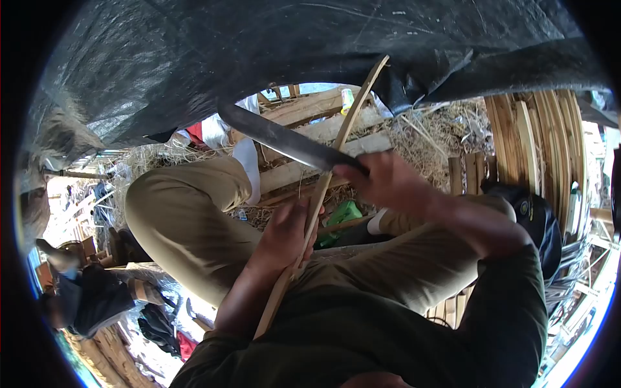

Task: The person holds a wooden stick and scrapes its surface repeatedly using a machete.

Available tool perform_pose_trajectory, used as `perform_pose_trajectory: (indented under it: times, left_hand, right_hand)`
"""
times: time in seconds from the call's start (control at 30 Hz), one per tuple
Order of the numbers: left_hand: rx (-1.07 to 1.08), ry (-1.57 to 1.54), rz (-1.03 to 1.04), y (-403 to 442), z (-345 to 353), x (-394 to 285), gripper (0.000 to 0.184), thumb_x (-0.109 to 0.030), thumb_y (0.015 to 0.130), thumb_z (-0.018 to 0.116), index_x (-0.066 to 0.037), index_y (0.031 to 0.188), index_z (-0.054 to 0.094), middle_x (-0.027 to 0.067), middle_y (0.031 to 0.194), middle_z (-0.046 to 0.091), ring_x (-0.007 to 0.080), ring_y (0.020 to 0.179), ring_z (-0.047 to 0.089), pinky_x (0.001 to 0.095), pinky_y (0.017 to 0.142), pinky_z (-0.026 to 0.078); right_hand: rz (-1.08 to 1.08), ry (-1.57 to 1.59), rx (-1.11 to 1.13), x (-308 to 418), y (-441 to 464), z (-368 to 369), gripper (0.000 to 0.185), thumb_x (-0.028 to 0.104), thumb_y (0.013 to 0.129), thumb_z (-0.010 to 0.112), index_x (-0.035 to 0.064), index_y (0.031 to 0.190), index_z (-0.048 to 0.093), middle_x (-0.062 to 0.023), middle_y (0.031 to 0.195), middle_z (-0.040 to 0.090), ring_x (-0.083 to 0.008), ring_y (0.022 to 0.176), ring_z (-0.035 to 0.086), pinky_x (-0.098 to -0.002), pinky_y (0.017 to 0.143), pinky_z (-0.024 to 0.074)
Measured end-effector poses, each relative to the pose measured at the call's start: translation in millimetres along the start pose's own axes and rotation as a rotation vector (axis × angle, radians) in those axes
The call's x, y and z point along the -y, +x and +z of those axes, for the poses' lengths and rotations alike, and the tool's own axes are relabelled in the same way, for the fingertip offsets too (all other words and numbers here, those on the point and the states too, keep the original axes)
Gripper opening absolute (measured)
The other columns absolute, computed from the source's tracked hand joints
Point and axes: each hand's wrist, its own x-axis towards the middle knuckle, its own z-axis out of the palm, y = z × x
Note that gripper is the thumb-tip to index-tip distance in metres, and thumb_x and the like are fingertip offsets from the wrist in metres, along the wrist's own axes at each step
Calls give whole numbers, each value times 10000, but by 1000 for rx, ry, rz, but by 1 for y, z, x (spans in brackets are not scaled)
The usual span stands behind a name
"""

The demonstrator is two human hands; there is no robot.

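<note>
My left hand (pixel 286 234) is closed around a long, thin wooden strip (pixel 352 118). The strip runs at a slant from against my torso up to the black sheet, its far end raised. In my right hand (pixel 392 183) is the handle of a machete, fingers wrapped round it. The dark machete blade (pixel 275 137) points up and to the left. It crosses the strip a little above my left hand, close to it or touching it; I cannot tell which. My right fingers hide most of the handle.
A black plastic sheet (pixel 310 45) hangs low in front. Long wooden slats (pixel 546 139) stand at the right, near a black bag (pixel 540 223). Planks (pixel 284 174), straw (pixel 433 142) and a green plastic item (pixel 344 216) lie by my bent legs. Another person (pixel 97 301) is at the lower left.
</note>
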Motion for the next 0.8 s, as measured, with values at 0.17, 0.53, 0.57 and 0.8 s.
perform_pose_trajectory:
  times: [0.17, 0.53, 0.57, 0.8]
  left_hand:
    - [-7, 7, 4, 4, 3, 0, 342, -302, 1064, 295, -40, 1049, 514, 13, 550, 429, 110, 369, 415, 277, 330, 352]
    - [-14, -34, -24, 3, 12, -1, 367, -322, 1068, 330, -14, 1129, 522, 3, 565, 428, 101, 374, 399, 275, 344, 351]
    - [-15, -35, -28, 2, 13, -2, 373, -327, 1067, 333, -15, 1138, 524, 3, 570, 431, 101, 374, 398, 277, 346, 352]
    - [18, 9, -8, 0, 21, -1, 423, -383, 1061, 330, -25, 1125, 546, 2, 581, 454, 102, 390, 416, 276, 364, 365]
  right_hand:
    - [256, -71, -41, -35, 8, -11, 419, 400, 1002, 582, 1, 878, 613, -152, 680, 572, -328, 530, 619, -423, 434, 494]
    - [324, 9, 14, 1, 3, -24, 481, 415, 994, 575, -18, 798, 645, -263, 672, 638, -472, 669, 664, -522, 592, 545]
    - [338, 132, 46, 11, 4, -28, 485, 409, 999, 570, -24, 793, 642, -258, 656, 629, -467, 652, 660, -521, 581, 539]
    - [102, 166, 140, 28, -12, -24, 424, 377, 985, 624, -29, 870, 662, -197, 646, 632, -379, 587, 665, -440, 530, 510]
